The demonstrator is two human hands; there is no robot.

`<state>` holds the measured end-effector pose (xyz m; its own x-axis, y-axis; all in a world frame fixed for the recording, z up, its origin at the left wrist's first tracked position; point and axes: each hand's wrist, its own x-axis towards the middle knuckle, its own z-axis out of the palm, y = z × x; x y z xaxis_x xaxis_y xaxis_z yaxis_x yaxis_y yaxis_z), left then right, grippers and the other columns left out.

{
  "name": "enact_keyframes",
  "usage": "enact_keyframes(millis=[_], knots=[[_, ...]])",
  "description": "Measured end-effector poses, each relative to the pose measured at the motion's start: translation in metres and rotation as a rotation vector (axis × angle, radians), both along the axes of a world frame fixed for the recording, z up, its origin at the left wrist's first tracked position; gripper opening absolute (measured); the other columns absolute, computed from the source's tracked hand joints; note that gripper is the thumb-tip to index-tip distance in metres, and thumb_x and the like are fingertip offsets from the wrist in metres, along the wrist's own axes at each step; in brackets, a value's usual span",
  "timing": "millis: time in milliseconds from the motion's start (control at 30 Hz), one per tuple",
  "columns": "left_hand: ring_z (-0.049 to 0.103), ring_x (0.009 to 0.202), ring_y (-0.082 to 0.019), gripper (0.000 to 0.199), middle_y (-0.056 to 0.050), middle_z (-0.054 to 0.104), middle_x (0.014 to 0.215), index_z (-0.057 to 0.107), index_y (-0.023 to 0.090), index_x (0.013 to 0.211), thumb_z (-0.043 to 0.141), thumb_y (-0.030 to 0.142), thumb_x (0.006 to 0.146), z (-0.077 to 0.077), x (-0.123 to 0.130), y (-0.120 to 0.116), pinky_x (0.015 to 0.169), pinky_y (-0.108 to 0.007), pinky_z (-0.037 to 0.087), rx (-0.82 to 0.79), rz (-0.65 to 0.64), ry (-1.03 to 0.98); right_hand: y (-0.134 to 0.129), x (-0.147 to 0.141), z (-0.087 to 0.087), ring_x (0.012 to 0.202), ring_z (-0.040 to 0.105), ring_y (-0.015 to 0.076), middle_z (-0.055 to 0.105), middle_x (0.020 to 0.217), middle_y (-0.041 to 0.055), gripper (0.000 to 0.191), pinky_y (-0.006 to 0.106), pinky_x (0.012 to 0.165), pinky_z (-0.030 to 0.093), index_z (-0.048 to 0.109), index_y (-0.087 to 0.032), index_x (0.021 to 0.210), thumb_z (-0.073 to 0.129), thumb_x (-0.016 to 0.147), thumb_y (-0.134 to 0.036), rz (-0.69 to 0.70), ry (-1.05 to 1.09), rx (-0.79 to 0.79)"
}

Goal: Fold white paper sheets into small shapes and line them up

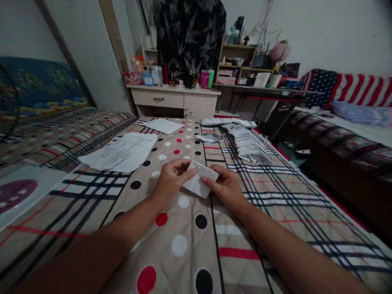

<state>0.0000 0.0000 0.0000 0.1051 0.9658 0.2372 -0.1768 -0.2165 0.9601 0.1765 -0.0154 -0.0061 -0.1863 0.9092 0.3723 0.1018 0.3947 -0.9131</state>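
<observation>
Left hand [173, 179] and right hand [226, 185]: both pinching white paper [199, 179] | above bed [190, 253] | paper stack [248, 143]: beyond right hand

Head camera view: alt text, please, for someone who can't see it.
Two bare hands, left and right, hold a small folded white paper over a bedspread patterned with dots and plaid. Beyond lie printed sheets on the left and a long row of stacked white papers on the right.
</observation>
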Motion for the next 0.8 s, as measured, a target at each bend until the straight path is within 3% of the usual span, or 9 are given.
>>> enact_keyframes(millis=[100, 167, 300, 400, 600, 800], knots=[[0.063, 0.067, -0.012, 0.022, -0.002, 0.072, 0.078, 0.072, 0.014, 0.081, 0.080, 0.030, 0.068, -0.0022, 0.0008, 0.0018, 0.061, -0.022, 0.048, -0.028, 0.049, 0.039, 0.0016, 0.0005, 0.0015, 0.062, 0.052, 0.0124, 0.057, 0.069, -0.0010, 0.010, 0.025, 0.056, 0.040, 0.062, -0.019, 0.075, 0.070, 0.078, -0.024, -0.146, -0.026, 0.122], [0.063, 0.067, -0.013, 0.021, -0.003, 0.072, 0.078, 0.072, 0.013, 0.081, 0.079, 0.029, 0.069, -0.0036, 0.0006, 0.0036, 0.062, -0.022, 0.049, -0.036, 0.080, 0.090, 0.0014, 0.0015, 0.0028, 0.062, 0.050, 0.0120, 0.056, 0.069, -0.0010, 0.009, 0.025, 0.056, 0.039, 0.061, -0.019, 0.073, 0.067, 0.079, -0.018, -0.210, -0.093, 0.282], [0.066, 0.071, -0.015, 0.027, -0.006, 0.073, 0.082, 0.073, 0.012, 0.085, 0.081, 0.027, 0.064, -0.0072, -0.0004, 0.0078, 0.066, -0.024, 0.051, -0.051, 0.141, 0.102, -0.0012, 0.0037, 0.0046, 0.067, 0.053, 0.0125, 0.056, 0.077, 0.0015, 0.015, 0.025, 0.059, 0.041, 0.065, -0.020, 0.080, 0.059, 0.079, -0.006, -0.168, -0.269, 0.626], [0.068, 0.072, -0.017, 0.035, -0.007, 0.074, 0.086, 0.072, 0.012, 0.092, 0.082, 0.029, 0.063, -0.0084, 0.0004, 0.0076, 0.066, -0.026, 0.053, -0.121, 0.091, 0.006, -0.0025, 0.0037, 0.0047, 0.071, 0.055, 0.0132, 0.057, 0.081, 0.0033, 0.023, 0.025, 0.059, 0.041, 0.066, -0.019, 0.084, 0.053, 0.079, -0.002, -0.153, -0.415, 0.775], [0.070, 0.081, -0.020, 0.042, -0.011, 0.075, 0.095, 0.072, 0.011, 0.109, 0.073, 0.035, 0.075, -0.0020, 0.0027, -0.0009, 0.072, -0.030, 0.056, -0.190, -0.090, -0.087, -0.0006, 0.0033, 0.0043, 0.071, 0.054, 0.0142, 0.059, 0.079, 0.0044, 0.023, 0.025, 0.059, 0.040, 0.066, -0.019, 0.081, 0.049, 0.082, -0.003, -0.232, -0.591, 0.853], [0.070, 0.086, -0.019, 0.048, -0.010, 0.076, 0.100, 0.072, 0.012, 0.110, 0.081, 0.025, 0.065, -0.0030, 0.0043, 0.0012, 0.073, -0.025, 0.053, -0.153, -0.047, -0.053, -0.0005, 0.0017, 0.0053, 0.082, 0.057, 0.0188, 0.063, 0.089, 0.0061, 0.023, 0.032, 0.070, 0.044, 0.068, -0.021, 0.089, 0.055, 0.079, -0.006, -0.106, -0.664, 0.830]])
